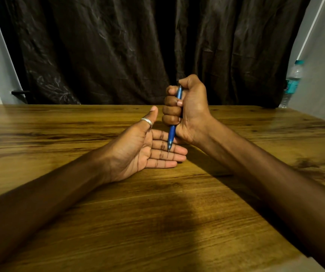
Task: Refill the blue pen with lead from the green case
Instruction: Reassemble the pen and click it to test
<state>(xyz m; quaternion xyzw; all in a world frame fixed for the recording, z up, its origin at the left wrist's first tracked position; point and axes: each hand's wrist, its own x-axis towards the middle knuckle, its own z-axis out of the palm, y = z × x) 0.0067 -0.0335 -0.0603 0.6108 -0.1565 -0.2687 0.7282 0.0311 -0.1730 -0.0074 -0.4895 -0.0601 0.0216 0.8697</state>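
Fingers of the right hand [187, 108] are wrapped in a fist round the blue pen [171, 134], which stands nearly upright, thumb on its top end. Its tip points down at the fingers of the left hand [146, 148]; contact cannot be told. That hand lies palm up on the wooden table [157, 213], fingers straight, holding nothing, a ring [147, 121] on the thumb. Beyond the right hand, a water bottle [293, 81] stands beside a dark curtain [138, 46].

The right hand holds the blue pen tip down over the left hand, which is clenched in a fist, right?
No. The head view shows the left hand open, palm up, fingers straight. The right hand does hold the blue pen tip down over it.
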